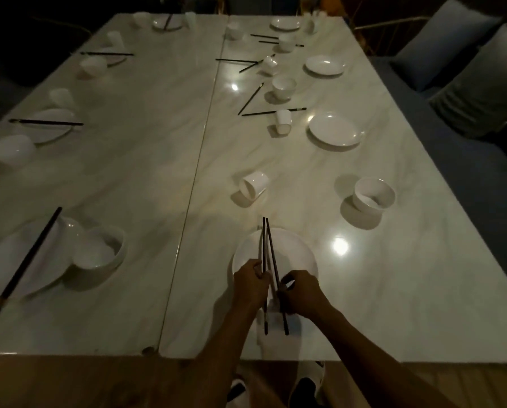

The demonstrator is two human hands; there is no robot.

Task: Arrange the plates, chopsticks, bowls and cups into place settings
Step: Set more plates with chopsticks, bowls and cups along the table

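A pair of dark chopsticks lies lengthwise over a white plate near the table's front edge. My left hand pinches the left stick and my right hand pinches the right stick, both at the near ends. Beyond the plate a white cup lies on its side. A white bowl stands to the right of it. Farther along the right side are more plates, tipped cups, a bowl and loose chopsticks.
Along the left side of the marble table stand set places: a plate with chopsticks across it and a bowl, then others farther back. A blue bench with cushions runs along the right. Wooden floor lies below.
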